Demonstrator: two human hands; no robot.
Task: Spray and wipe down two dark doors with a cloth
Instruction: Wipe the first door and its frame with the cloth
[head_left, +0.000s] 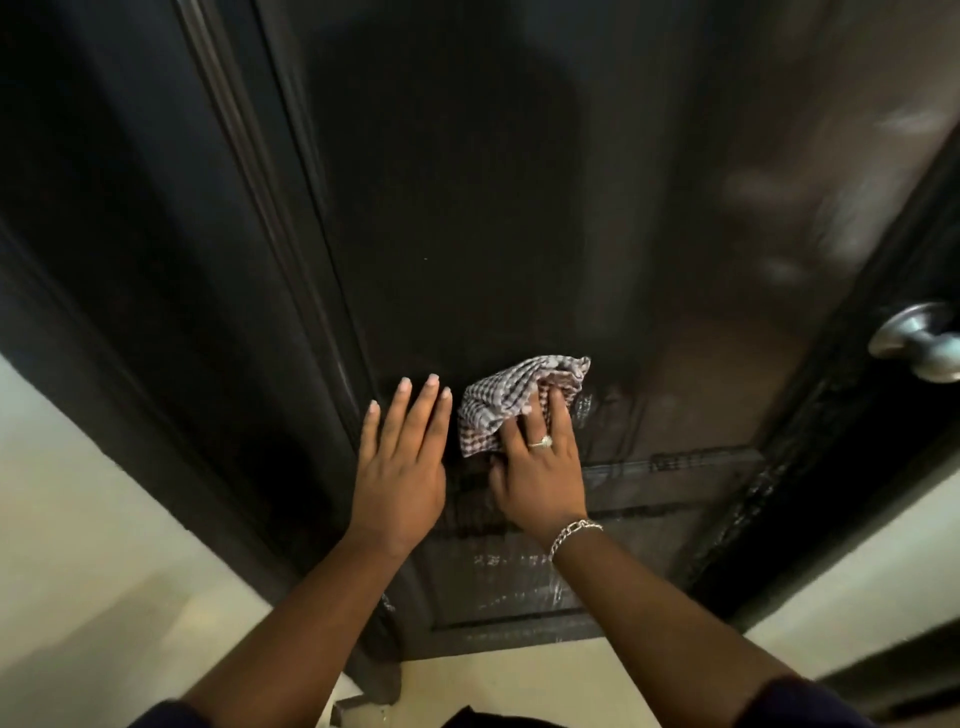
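Observation:
A dark door (493, 208) fills most of the head view, with wet streaks on its lower panel. My left hand (400, 457) lies flat against the door, fingers straight and spread a little. Just to its right, my right hand (540, 467), with a ring and a chain bracelet, presses a checked brown-and-white cloth (504, 400) onto the door; its fingers lie over the bunched cloth. No spray bottle is in view.
A silver round door knob (919, 340) sticks out at the right edge of the door. The dark door frame (156, 312) runs along the left. Pale floor (78, 519) shows at bottom left and bottom right.

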